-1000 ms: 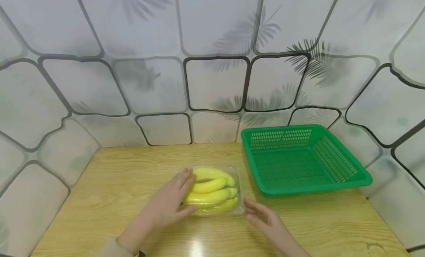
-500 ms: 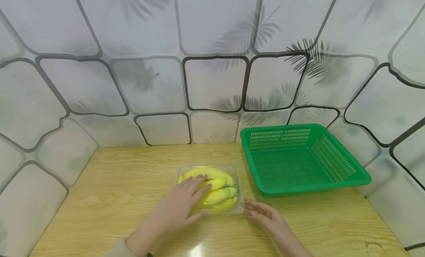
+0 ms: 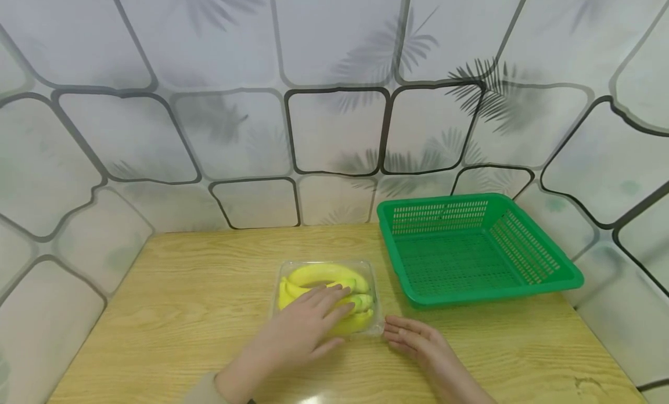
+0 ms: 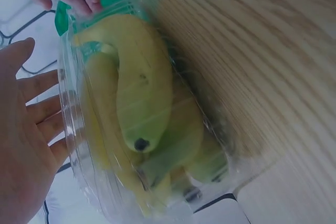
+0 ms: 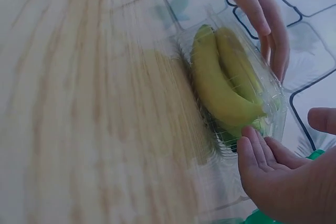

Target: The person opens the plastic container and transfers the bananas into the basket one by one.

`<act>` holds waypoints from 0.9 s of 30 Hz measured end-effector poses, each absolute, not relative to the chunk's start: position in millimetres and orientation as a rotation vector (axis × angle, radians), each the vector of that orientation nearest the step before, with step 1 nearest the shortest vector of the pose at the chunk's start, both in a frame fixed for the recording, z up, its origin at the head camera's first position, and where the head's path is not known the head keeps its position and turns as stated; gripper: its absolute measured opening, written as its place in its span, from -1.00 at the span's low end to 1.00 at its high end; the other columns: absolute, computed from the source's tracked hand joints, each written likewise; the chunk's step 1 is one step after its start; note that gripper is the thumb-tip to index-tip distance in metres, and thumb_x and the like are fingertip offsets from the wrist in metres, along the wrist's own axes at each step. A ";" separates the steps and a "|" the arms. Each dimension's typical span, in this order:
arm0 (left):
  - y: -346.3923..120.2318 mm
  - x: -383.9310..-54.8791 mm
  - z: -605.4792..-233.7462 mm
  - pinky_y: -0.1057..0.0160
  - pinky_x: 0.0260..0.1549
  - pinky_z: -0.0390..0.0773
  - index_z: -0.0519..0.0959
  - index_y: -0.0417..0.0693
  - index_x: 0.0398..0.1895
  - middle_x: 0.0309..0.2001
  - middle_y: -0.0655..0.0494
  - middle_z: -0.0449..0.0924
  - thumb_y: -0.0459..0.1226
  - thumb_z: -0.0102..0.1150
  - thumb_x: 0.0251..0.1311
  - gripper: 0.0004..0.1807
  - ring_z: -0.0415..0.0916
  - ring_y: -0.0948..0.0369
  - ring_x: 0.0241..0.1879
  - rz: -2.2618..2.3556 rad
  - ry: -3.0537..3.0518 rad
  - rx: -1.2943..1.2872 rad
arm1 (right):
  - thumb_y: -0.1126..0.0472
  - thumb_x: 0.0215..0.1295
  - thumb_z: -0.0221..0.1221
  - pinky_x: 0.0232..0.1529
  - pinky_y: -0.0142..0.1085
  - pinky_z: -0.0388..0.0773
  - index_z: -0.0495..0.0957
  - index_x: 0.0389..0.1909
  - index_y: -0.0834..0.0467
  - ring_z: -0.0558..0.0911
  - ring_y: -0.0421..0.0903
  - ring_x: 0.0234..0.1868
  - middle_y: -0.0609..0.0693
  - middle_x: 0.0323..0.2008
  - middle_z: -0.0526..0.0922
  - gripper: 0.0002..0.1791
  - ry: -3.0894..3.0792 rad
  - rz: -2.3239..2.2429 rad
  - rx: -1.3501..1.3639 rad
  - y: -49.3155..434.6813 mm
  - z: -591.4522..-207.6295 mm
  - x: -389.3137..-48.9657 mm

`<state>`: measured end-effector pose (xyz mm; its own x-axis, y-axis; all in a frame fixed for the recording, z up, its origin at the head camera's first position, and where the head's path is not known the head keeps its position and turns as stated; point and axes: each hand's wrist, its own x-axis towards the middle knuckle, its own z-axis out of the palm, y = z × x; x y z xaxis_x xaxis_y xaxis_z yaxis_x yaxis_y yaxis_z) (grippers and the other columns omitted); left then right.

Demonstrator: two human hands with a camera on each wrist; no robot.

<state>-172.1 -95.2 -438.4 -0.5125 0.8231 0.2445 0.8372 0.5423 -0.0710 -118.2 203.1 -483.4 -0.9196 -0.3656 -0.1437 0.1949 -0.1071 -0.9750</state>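
Note:
A clear plastic clamshell box [image 3: 282, 274] of yellow bananas [image 3: 324, 271] lies on the wooden table. Over its lid my left hand [image 3: 303, 323] stretches with straight, spread fingers, hiding part of the fruit. The left wrist view has those fingers [image 4: 44, 106] right beside the top of the box, the bananas [image 4: 144, 82] showing through the plastic. At the box's right front corner is my right hand [image 3: 418, 340], its fingers extended and its fingertips right at the wall. In the right wrist view that hand [image 5: 289, 177] stands palm turned to the box's end.
A green plastic basket [image 3: 407, 288] with slotted walls stands at the back right, close to the box. Behind the table [image 3: 198, 282] rises a patterned wall [image 3: 340, 131], with side walls at left and right.
My left hand has slid right across the lid, from the box's left edge to over its middle, uncovering the left ends of the bananas. My right hand has hardly moved.

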 end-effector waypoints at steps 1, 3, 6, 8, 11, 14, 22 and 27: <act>-93.2 -172.0 -438.4 -0.01 0.57 0.41 0.43 0.05 0.51 0.58 -0.04 0.36 0.13 0.17 0.48 -0.34 0.34 0.01 0.57 -0.072 -2.528 -1.399 | 0.20 0.70 -0.05 0.35 -0.49 0.57 0.03 0.52 0.66 0.66 -0.34 0.26 0.22 0.41 0.56 -0.31 1.783 -2.094 -0.196 203.8 -484.5 -118.2; -89.0 -171.9 -438.1 0.01 0.58 0.40 0.42 0.05 0.52 0.58 -0.04 0.36 0.13 0.16 0.48 -0.33 0.35 0.02 0.56 -0.054 -2.516 -1.418 | 0.21 0.71 -0.08 0.37 -0.47 0.57 0.02 0.51 0.67 0.66 -0.31 0.28 0.07 0.35 0.63 -0.33 1.740 -2.112 -0.220 205.1 -486.6 -118.2; -82.4 -171.9 -437.4 0.03 0.59 0.39 0.43 0.06 0.52 0.57 -0.02 0.39 0.13 0.16 0.49 -0.35 0.38 0.02 0.55 -0.057 -2.490 -1.449 | 0.23 0.72 -0.11 0.40 -0.44 0.56 0.03 0.51 0.66 0.66 -0.26 0.29 -0.08 0.28 0.68 -0.36 1.672 -2.137 -0.247 206.8 -489.9 -118.5; -78.1 -172.2 -437.6 0.03 0.59 0.38 0.45 0.07 0.50 0.55 -0.01 0.41 0.13 0.17 0.48 -0.36 0.39 0.03 0.54 -0.057 -2.463 -1.467 | 0.23 0.73 -0.13 0.41 -0.42 0.56 0.05 0.51 0.65 0.66 -0.24 0.30 -0.12 0.26 0.69 -0.38 1.631 -2.146 -0.254 207.8 -491.5 -118.9; -72.0 -172.8 -439.5 0.05 0.58 0.41 0.50 0.06 0.46 0.52 0.00 0.45 0.13 0.21 0.46 -0.37 0.42 0.05 0.51 -0.036 -2.396 -1.483 | 0.22 0.73 -0.14 0.40 -0.40 0.58 0.14 0.52 0.59 0.66 -0.22 0.31 -0.12 0.25 0.70 -0.41 1.579 -2.159 -0.247 209.2 -493.1 -119.9; -66.3 -173.4 -442.7 0.07 0.57 0.43 0.53 0.04 0.41 0.49 0.00 0.49 0.13 0.25 0.41 -0.37 0.45 0.06 0.49 -0.019 -2.333 -1.493 | 0.21 0.74 -0.13 0.39 -0.38 0.60 0.23 0.51 0.51 0.67 -0.21 0.29 -0.11 0.25 0.70 -0.45 1.525 -2.174 -0.206 209.7 -493.7 -120.8; -57.2 -174.6 -449.2 0.08 0.57 0.42 0.60 0.12 0.35 0.45 0.00 0.55 0.11 0.30 0.39 -0.45 0.47 0.08 0.48 -0.010 -2.247 -1.498 | 0.17 0.74 -0.11 0.38 -0.35 0.61 0.26 0.52 0.46 0.68 -0.20 0.27 -0.07 0.26 0.70 -0.45 1.462 -2.177 -0.096 207.2 -492.5 -121.6; -53.1 -177.4 -452.4 0.09 0.58 0.41 0.63 0.14 0.30 0.43 0.02 0.56 -0.01 0.34 0.38 -0.54 0.49 0.09 0.46 -0.057 -2.231 -1.493 | 0.16 0.76 -0.16 0.41 -0.33 0.60 0.34 0.49 0.39 0.67 -0.18 0.28 -0.07 0.26 0.71 -0.49 1.396 -2.195 -0.115 207.1 -493.2 -121.3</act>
<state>-177.4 -53.1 -452.4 -0.3112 0.8673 0.3886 0.8860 0.4126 -0.2114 -121.3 207.1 -493.2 -0.8551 -0.4758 -0.2059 0.3881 -0.3241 -0.8627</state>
